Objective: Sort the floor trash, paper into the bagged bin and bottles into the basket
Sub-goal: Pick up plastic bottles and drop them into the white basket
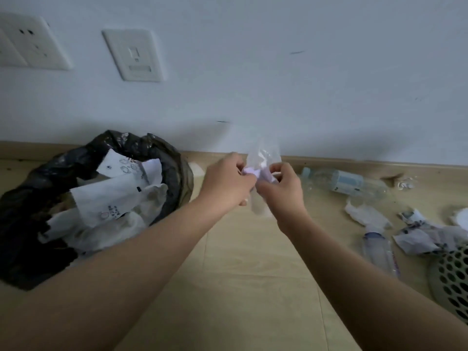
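Both my hands hold a clear plastic bottle [262, 158] with a pale purple label in front of me, above the floor. My left hand [225, 183] pinches the purple label at its left side. My right hand [281, 188] grips the bottle's middle from the right. To the left stands the bin lined with a black bag [167, 163], with crumpled white paper [114, 196] inside. At the lower right edge is the perforated beige basket [453, 279]. A clear bottle with a blue label [347, 182] lies by the wall. Another bottle [379, 252] lies near the basket.
Crumpled paper pieces [367, 215] and a printed scrap [425, 234] lie on the wooden floor at the right. The white wall with two socket plates [134, 55] rises just behind. Bare floor lies between the bin and the basket.
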Demonstrator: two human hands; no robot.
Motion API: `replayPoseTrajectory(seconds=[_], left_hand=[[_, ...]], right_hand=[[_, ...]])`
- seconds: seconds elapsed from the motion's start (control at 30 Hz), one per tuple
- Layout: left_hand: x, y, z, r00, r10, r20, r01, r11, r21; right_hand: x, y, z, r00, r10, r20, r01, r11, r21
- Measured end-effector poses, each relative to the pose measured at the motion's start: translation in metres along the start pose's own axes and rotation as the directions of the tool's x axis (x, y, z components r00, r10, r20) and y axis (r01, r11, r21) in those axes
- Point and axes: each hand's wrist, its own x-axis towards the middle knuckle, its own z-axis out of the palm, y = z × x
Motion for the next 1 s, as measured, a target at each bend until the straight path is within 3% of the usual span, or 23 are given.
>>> replayPoseTrajectory(seconds=[0.07,0.2,0.37,0.43,0.5,0.6,0.7,0.77,0.87,1.0], left_hand=[[0.006,0.017,-0.041,0.989,0.095,-0.113,-0.091,0.995,0.041],[0.01,0.013,-0.128,0.966,0.191,-0.176,-0.108,0.912,0.396],[0.001,-0.027,-0.201,0.998,0.023,-0.064,0.031,0.684,0.729],[-0.004,-0.046,-0.211,0.995,-0.091,-0.05,0.095,0.601,0.793],[-0.006,-0.066,-0.212,0.983,-0.183,-0.02,0.117,0.537,0.836],[-0.007,-0.096,-0.195,0.957,-0.284,0.065,0.077,0.462,0.883],[-0.008,-0.126,-0.175,0.915,-0.365,0.173,0.025,0.478,0.878],[-0.006,-0.14,-0.169,0.871,-0.431,0.234,0.032,0.527,0.85],[0.0,-0.143,-0.171,0.83,-0.474,0.295,-0.007,0.52,0.854],[0.009,-0.119,-0.186,0.833,-0.447,0.327,-0.072,0.497,0.865]], right_hand=[[-0.004,-0.031,0.018,0.996,-0.088,0.031,0.086,0.994,0.072],[-0.018,-0.068,0.066,0.962,-0.208,0.177,0.199,0.978,0.069],[-0.042,-0.068,0.137,0.862,-0.275,0.427,0.372,0.914,-0.163],[-0.051,-0.061,0.162,0.799,-0.295,0.524,0.506,0.8,-0.321],[-0.057,-0.053,0.182,0.747,-0.309,0.589,0.643,0.561,-0.521],[-0.06,-0.041,0.196,0.722,-0.116,0.682,0.676,0.33,-0.659],[-0.058,-0.032,0.2,0.661,0.161,0.733,0.697,0.228,-0.679],[-0.056,-0.032,0.201,0.633,0.258,0.73,0.708,0.189,-0.68],[-0.053,-0.033,0.203,0.625,0.284,0.727,0.716,0.162,-0.679],[-0.048,-0.042,0.193,0.635,0.146,0.759,0.716,0.257,-0.649]])
